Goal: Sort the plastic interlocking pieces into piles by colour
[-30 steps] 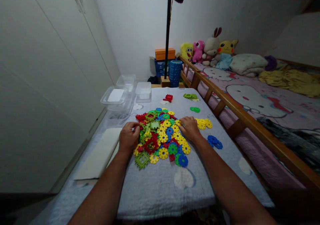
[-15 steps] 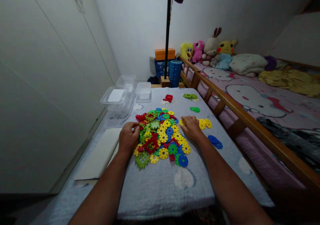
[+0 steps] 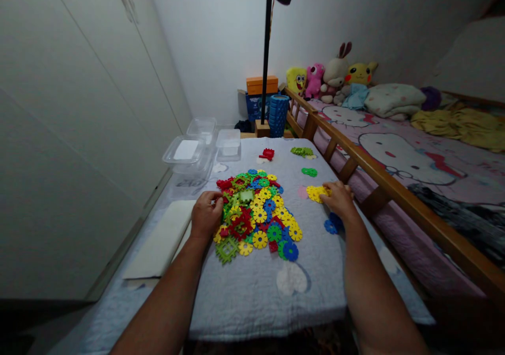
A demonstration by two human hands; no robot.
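Observation:
A mixed heap of plastic interlocking pieces (image 3: 259, 215) in yellow, red, green and blue covers the middle of the table. At its left edge is my left hand (image 3: 207, 215), fingers curled towards the thumb beside red and green pieces; whatever they pinch is hidden. My right hand (image 3: 340, 200) is right of the heap, its thumb and fingers closed at the edge of a small group of yellow notched discs (image 3: 315, 194). Blue discs (image 3: 332, 224) lie just below that hand, partly covered by it. Farther back are green discs (image 3: 309, 172), light-green pieces (image 3: 301, 151) and red pieces (image 3: 267, 154).
Clear plastic boxes (image 3: 229, 137) and a lidded one (image 3: 183, 158) stand at the back left. A pale flat board or book (image 3: 161, 242) lies left of my left forearm. The bed's wooden rail (image 3: 357, 165) runs along the table's right side. A black pole (image 3: 264, 55) rises behind.
My right hand has moved right, from beside the heap to the yellow group, and now partly covers the blue discs. My left hand stays at the heap's left edge. The view has shifted slightly.

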